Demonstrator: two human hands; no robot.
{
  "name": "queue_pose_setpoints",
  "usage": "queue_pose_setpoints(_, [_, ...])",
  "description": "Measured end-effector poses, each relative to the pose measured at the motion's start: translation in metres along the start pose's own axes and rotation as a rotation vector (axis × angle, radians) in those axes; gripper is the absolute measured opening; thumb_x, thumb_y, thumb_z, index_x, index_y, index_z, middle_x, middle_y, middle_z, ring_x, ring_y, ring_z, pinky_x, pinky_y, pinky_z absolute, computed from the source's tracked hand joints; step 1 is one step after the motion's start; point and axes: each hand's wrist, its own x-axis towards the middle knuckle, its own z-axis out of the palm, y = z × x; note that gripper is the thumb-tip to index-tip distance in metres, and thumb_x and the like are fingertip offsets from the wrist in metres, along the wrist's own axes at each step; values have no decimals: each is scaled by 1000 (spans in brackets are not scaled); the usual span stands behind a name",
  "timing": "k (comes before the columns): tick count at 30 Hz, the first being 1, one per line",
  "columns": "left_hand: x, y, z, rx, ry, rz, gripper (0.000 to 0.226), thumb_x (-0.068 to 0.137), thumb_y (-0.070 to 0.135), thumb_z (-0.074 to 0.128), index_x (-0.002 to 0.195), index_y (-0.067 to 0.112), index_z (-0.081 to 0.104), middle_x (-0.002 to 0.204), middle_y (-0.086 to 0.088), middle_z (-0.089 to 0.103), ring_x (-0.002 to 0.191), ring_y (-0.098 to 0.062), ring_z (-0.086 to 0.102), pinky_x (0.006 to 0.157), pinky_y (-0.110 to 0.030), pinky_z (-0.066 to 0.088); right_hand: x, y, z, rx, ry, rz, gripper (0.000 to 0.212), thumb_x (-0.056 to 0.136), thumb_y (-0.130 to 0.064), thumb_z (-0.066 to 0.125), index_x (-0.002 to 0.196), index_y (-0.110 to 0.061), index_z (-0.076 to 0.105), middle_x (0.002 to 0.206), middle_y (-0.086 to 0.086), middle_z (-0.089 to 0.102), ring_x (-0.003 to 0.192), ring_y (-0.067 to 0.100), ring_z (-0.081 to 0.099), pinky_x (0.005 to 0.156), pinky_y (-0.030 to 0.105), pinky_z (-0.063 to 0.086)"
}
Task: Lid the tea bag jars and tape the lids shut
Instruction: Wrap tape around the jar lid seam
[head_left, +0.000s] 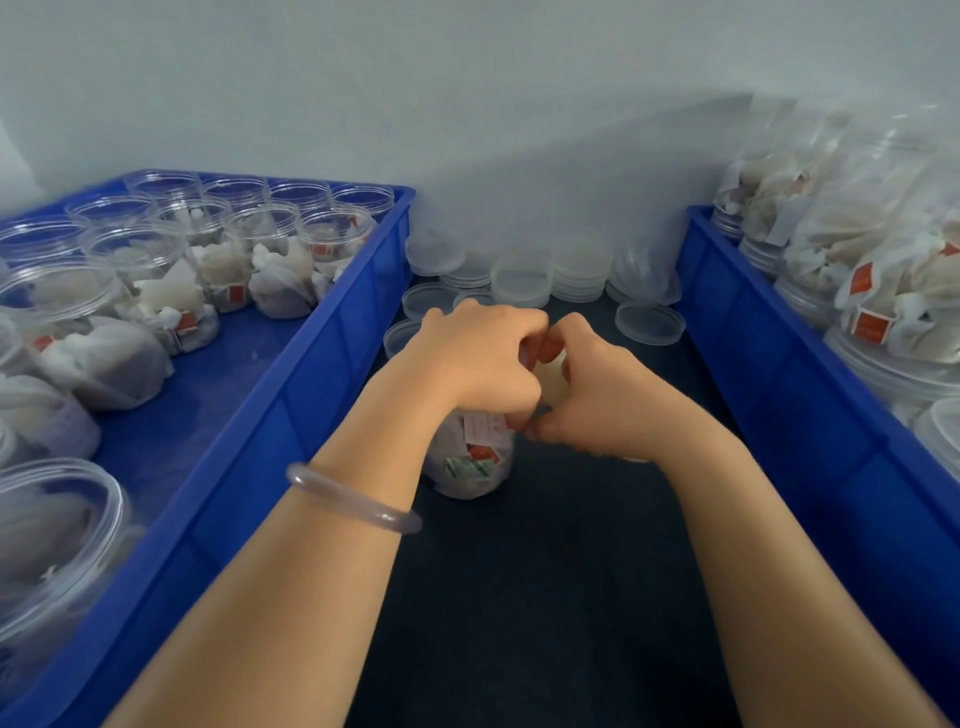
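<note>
Bangle (353, 501) on the left wrist is closest; left crate (291, 374) of open jars (140, 249); left hand (478, 358) curls over the tea bag jar (470, 462) on the dark table (545, 597); right hand (597, 405) curls at its top, its hold unclear; right crate (779, 389)

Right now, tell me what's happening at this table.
A person's left hand and right hand both grip the top of a jar of tea bags standing on the dark table, between the left crate and the right crate, both blue. Whether the fingers hold a lid or tape is hidden. The left crate holds open jars of tea bags; loose lids are stacked at the back.
</note>
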Motion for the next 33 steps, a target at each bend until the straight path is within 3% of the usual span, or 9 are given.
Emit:
queue_pose_setpoints(2, [2, 0, 0, 26, -10, -5, 37, 62, 25, 76, 89, 28, 51, 84, 11, 53, 82, -12, 44, 78, -38, 27, -2, 1, -4, -64, 0, -23, 54, 71, -28, 78, 105, -28, 36, 87, -13, 44, 77, 8, 53, 61, 29, 49])
queue_pose_setpoints(4, [5, 2, 1, 38, -9, -21, 36, 64, 30, 76, 89, 33, 51, 88, 14, 55, 90, -15, 47, 83, -40, 28, -3, 0, -2, -130, 35, -36, 48, 76, -24, 73, 106, -25, 35, 84, -11, 44, 78, 11, 54, 66, 37, 52])
queue_pose_setpoints(8, [6, 6, 4, -3, 43, -57, 19, 67, 24, 64, 71, 31, 47, 85, 10, 56, 89, -20, 47, 82, -43, 28, 0, -5, 15, -110, 136, 23, 36, 84, -16, 63, 104, -15, 33, 77, -4, 44, 65, 11, 48, 48, 26, 37])
queue_pose_setpoints(11, [8, 12, 6, -14, 80, -120, 11, 70, 21, 55, 64, 26, 47, 85, 3, 58, 91, -25, 49, 79, -43, 24, 0, -7, 17, -129, 155, 63, 23, 86, -15, 55, 101, -14, 37, 81, 1, 50, 64, 16, 48, 48, 26, 33])
queue_pose_setpoints(15, [15, 20, 3, -18, 47, -178, 18, 77, 28, 59, 62, 21, 50, 90, -1, 61, 97, -27, 50, 80, -44, 18, -6, -5, 12, -179, 169, 81, 12, 89, -15, 51, 99, -11, 50, 84, 4, 55, 66, 17, 50, 50, 28, 34])
queue_pose_setpoints(23, [18, 26, 14, 7, 159, -244, 26, 81, 49, 61, 74, 25, 57, 99, -2, 60, 112, -30, 43, 95, -51, 24, -21, -13, 11, -282, 181, 155, 13, 89, -13, 49, 101, -12, 45, 84, 5, 50, 63, 16, 48, 48, 26, 35])
queue_pose_setpoints(26, [20, 27, 12, 6, 147, -261, 18, 77, 42, 67, 82, 25, 61, 102, -3, 61, 115, -31, 42, 95, -50, 24, -24, -16, 12, -288, 176, 188, 18, 91, -14, 48, 108, -10, 48, 93, 9, 54, 71, 19, 53, 49, 25, 36])
queue_pose_setpoints(33, [26, 29, 12, 23, 128, -308, 27, 73, 38, 73, 96, 26, 65, 111, -8, 59, 120, -35, 41, 97, -50, 24, -28, -19, 17, -339, 173, 243, 28, 94, -13, 47, 121, -9, 48, 103, 11, 55, 82, 22, 57, 51, 23, 37])
